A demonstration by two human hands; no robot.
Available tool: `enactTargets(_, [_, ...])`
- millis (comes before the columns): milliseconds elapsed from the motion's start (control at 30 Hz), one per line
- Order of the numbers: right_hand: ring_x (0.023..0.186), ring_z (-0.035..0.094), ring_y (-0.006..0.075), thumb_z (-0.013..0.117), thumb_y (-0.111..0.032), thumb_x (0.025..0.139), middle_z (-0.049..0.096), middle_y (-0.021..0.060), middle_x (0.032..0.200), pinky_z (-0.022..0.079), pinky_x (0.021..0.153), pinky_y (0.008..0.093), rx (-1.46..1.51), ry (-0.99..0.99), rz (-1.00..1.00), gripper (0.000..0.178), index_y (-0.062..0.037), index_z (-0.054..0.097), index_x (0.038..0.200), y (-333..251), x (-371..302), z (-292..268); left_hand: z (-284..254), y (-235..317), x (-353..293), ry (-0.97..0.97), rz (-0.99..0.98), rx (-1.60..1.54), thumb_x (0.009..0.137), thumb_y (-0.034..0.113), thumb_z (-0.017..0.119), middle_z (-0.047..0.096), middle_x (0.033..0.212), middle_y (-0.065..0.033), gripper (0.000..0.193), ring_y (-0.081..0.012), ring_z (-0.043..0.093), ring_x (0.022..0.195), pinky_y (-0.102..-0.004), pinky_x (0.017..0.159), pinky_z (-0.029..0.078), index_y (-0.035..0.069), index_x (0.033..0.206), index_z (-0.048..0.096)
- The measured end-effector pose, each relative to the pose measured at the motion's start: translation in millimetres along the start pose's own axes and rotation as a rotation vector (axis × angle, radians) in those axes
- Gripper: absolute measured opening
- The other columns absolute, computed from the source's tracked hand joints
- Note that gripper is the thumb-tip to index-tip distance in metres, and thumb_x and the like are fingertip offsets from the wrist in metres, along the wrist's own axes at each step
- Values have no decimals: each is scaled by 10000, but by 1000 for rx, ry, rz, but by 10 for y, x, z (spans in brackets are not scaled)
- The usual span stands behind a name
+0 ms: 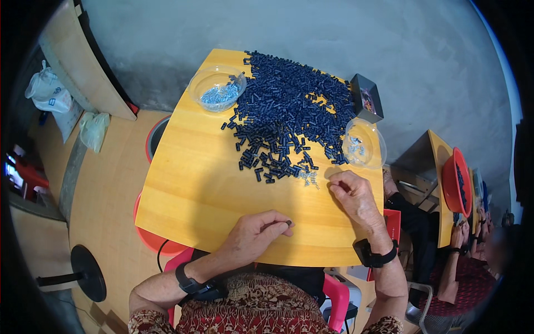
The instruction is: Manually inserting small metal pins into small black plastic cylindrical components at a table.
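My left hand [257,232] is closed above the near part of the yellow table [183,189]. A small black piece [288,222] sticks out between its thumb and fingers. My right hand [354,196] hovers near the table's right side, thumb and fingertips pinched together; whatever is between them is too small to make out. Just left of it lie several small silvery metal pieces [308,177], loose at the near edge of a large pile of short black plastic pieces [289,100]. Beyond my right hand stands a clear round tub [374,158] with a few silvery pieces inside.
A clear bowl [194,89] of small silvery parts stands at the far left of the table. An open black box [367,97] sits at the far right. Red basins [150,236] stand under the left edge. On the right, another person [461,278] works by a red basin [457,183].
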State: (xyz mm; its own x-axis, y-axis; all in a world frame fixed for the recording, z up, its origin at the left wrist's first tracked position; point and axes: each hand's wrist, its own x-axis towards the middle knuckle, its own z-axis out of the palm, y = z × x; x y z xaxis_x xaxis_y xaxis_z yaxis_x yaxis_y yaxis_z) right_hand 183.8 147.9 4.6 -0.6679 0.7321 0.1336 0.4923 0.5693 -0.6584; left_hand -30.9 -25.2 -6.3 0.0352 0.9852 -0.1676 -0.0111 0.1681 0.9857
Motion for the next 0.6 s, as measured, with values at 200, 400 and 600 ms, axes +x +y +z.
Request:
enactTargets(200, [671,584,150,659,-33,833,601,74,771,476,622,276,102,75,96,111,-3,645,939,-157,-17,71,42,-93,11,26,16,-85,947,154,571,708,933,-83,233,-101,651,860,-238,782,500,-31,1075,631])
enactTargets(400, [693,610,302,688,-49,780,575,120,789,500,621,380,-60,-22,-62,99,-22,606,830,-251,-70,282,4,-57,7,-2,-60,-137,940,119,595,689,1003,-81,228,-105,640,937,-238,843,500,-39,1104,608])
enactTargets(600, [702,614,294,674,-42,796,576,124,787,500,620,365,-235,-42,-180,90,-20,598,837,-291,-88,275,44,-61,4,27,-58,-117,898,88,651,684,976,-52,172,-92,633,912,-226,821,503,-18,1034,649])
